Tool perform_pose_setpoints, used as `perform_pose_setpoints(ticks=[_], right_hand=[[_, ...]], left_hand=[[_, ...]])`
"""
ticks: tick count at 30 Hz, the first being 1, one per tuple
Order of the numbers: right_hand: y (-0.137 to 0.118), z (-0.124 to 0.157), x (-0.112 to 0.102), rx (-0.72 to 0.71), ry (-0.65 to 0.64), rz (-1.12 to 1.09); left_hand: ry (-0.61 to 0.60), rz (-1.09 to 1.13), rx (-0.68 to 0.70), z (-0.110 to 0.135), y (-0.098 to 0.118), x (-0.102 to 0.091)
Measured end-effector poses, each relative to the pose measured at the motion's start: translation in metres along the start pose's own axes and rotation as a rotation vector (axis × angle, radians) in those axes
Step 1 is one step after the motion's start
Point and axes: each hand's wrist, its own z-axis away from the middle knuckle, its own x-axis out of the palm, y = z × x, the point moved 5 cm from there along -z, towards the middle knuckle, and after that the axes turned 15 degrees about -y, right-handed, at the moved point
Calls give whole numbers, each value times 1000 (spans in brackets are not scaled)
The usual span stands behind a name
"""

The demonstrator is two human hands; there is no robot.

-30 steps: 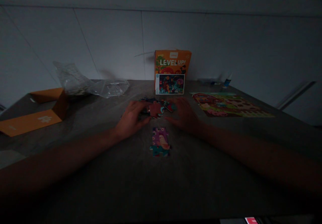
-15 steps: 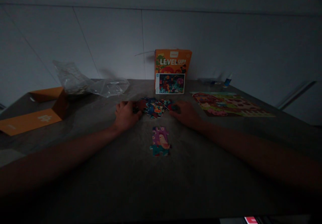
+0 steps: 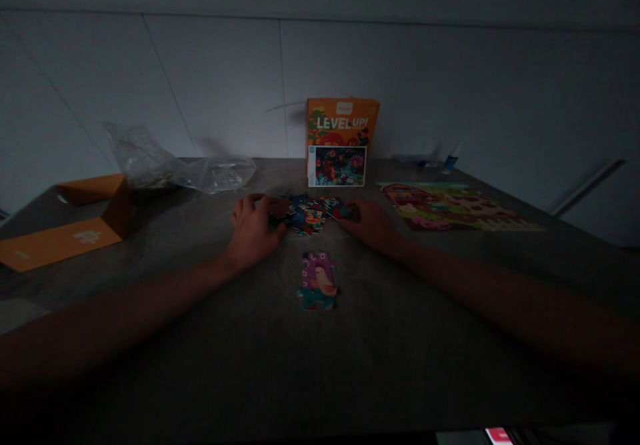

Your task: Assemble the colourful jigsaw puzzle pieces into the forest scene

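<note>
A small heap of dark, colourful jigsaw puzzle pieces (image 3: 307,215) lies on the grey table between my hands. My left hand (image 3: 251,226) rests at the heap's left side, fingers spread and bent, thumb apart, touching the outer pieces. At the right side, my right hand (image 3: 367,223) has its thumb and fingers around a puzzle piece at the heap's edge; its fingertips are partly hidden in the dim light. Nearer to me lies a joined puzzle section (image 3: 319,281), purple and teal with a pale bird-like figure, with neither hand on it.
Behind the heap stands an orange "LEVEL UP!" box (image 3: 344,121), with a picture card (image 3: 337,167) leaning on it. To the left are an open orange box part (image 3: 63,241) and clear plastic bags (image 3: 215,173). A farm picture puzzle (image 3: 460,208) and a small blue-labelled bottle (image 3: 450,163) are to the right.
My left hand has shifted slightly, its fingers lifting a little over the left pieces. My right hand's fingers have moved slightly at the heap's edge. The joined section stays in place.
</note>
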Motion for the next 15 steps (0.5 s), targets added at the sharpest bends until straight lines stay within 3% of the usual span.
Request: perform_pose_setpoints(ticks=[5, 10, 15], right_hand=[[-7, 5, -4, -121, 123, -47], [-38, 24, -8, -466, 204, 47], [-62, 41, -9, -786, 209, 111]], left_hand=[[-7, 36, 224, 1, 6, 1], [-53, 178, 506, 10, 20, -1], [-168, 242, 624, 17, 28, 0]])
